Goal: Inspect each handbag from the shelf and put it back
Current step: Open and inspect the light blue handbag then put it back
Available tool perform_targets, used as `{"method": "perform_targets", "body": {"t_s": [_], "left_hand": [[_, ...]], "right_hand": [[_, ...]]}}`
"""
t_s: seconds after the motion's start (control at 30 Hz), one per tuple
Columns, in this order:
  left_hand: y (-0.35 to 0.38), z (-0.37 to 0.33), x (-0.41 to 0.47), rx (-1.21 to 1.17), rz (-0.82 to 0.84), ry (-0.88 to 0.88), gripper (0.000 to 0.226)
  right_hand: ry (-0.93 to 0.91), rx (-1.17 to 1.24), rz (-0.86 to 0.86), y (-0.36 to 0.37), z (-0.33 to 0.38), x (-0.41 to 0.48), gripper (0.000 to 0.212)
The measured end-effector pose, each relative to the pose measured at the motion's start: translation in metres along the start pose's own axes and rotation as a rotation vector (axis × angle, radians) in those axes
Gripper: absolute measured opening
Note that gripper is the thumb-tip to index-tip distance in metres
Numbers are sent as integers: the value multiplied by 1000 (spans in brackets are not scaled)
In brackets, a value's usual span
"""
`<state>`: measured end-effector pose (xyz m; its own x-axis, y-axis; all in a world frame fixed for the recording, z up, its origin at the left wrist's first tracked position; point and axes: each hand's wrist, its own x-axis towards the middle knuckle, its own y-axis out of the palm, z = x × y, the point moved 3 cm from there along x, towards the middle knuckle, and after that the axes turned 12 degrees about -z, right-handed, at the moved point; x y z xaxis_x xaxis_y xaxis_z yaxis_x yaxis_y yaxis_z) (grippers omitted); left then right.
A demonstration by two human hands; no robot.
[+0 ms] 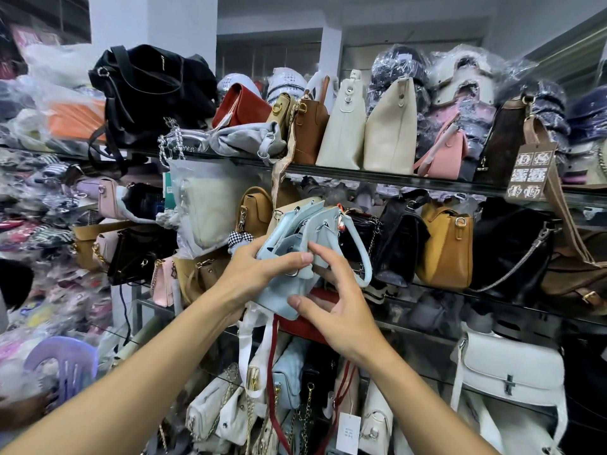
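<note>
Light-blue handbag (285, 231), one unit, is held clear of the shelving, to the left of the mustard bag (446, 254) and slightly lower than it. Two hands are on it. The left hand (259, 274) grips the side farther from the mustard bag, thumb laid across the front panel. The right hand (335, 310) holds the nearer side, with its thumb under the lower edge and its index finger on the front. The handbag is tilted: its long axis runs from a base low and left to a top leaning up and towards the mustard bag. One short carry handle (368, 264) loops out on the mustard bag's side. The finish is smooth and pale, with stitched panels, a small metal ring near the left thumb and a dark opening between the panels; whether that opening is zipped cannot be made out. Two cream bags (345, 126) (391, 126) stand upright side by side above and left of the mustard bag. One black backpack (147, 83) sits far up to its left. One white flap bag (512, 369) lies below it to the right
</note>
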<state>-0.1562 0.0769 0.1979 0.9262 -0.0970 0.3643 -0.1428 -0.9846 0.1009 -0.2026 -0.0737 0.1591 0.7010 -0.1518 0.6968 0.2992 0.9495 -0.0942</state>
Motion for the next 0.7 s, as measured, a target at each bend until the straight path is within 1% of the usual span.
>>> {"method": "perform_targets", "body": {"t_s": [0.1,0.17,0.2,0.23,0.27,0.33,0.43,0.53,0.57,0.6,0.63,0.7], "left_hand": [[-3,1,0,-10,-55,45,18],[-5,3,3,-22,-100,90,16],[-7,5,5,-39,-128,98,11],[-8,7,6,-61,-162,92,6],[-11,11,9,-74,-197,86,6],[-15,18,13,-99,-266,49,14],[-21,26,19,-138,-356,-24,19],[-29,32,23,-168,-438,-128,26],[-31,33,23,-207,-425,-173,21],[-31,33,24,-257,-381,-215,15],[-31,32,24,-300,-326,-252,11],[-34,32,26,-342,-260,-311,13]], "right_hand": [[-26,-10,17,2,-3,-1,71],[-27,-13,17,2,-2,-1,65],[-23,-26,18,2,-1,-1,61],[-16,-39,19,1,-1,-1,57],[-5,-50,24,0,-1,1,54],[8,-77,26,-2,-2,4,50],[26,-131,0,-5,-8,7,42],[99,-208,-40,-14,-16,9,22],[122,-244,-58,-18,-20,10,13],[142,-279,-80,-23,-24,11,12],[170,-296,-113,-28,-29,12,17],[263,-261,-228,-40,-38,15,19]]}}
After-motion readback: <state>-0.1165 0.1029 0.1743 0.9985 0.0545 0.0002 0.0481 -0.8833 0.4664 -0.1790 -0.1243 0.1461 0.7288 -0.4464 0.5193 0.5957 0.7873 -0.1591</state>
